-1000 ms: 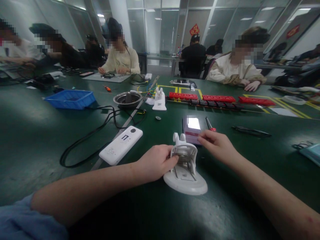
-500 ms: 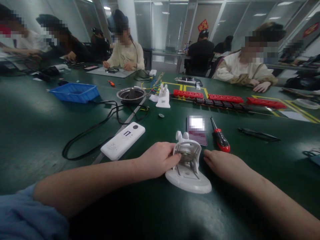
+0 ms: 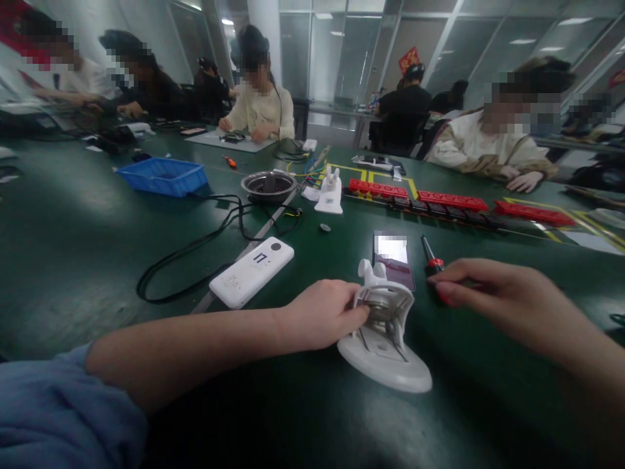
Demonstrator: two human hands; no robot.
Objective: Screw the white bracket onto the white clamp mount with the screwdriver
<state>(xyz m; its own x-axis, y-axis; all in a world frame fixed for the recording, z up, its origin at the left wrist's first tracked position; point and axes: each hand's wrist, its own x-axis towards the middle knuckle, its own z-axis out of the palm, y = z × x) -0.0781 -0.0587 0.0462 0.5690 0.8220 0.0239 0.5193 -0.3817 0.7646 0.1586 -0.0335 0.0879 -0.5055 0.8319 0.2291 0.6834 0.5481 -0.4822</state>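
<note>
Shift of the right hand [image 3: 502, 286] since half a second ago: from just beside the white stand [image 3: 390, 365] over to the handle of the screwdriver [image 3: 433, 262]. Now bent around that handle, thumb and fingertips at its sides; impossible to tell how firmly, or whether pressed home at all. Much as before on the other side, with the left hand [image 3: 325, 312] pinching one wall of the stand's hollow upright, thumb inside, fingers mostly hidden.

Held toward the near edge of the bench [image 3: 63, 260], oval base nearest that edge, paired lugs toward the far one; hard to say whether resting or lifted. To the right of it and closer to the far edge, the screwdriver, well within reach of the right hand and far from the left. Aligned lengthwise roughly from near edge to far, with handle toward the near right corner and bare shaft toward the far edge, angled slightly left.

Just left of that shaft, a lit phone [image 3: 400, 273], partly hidden by the stand's lugs. Toward the left edge, a white case [image 3: 251, 270] and, farther out, a blue tray [image 3: 156, 184]
</note>
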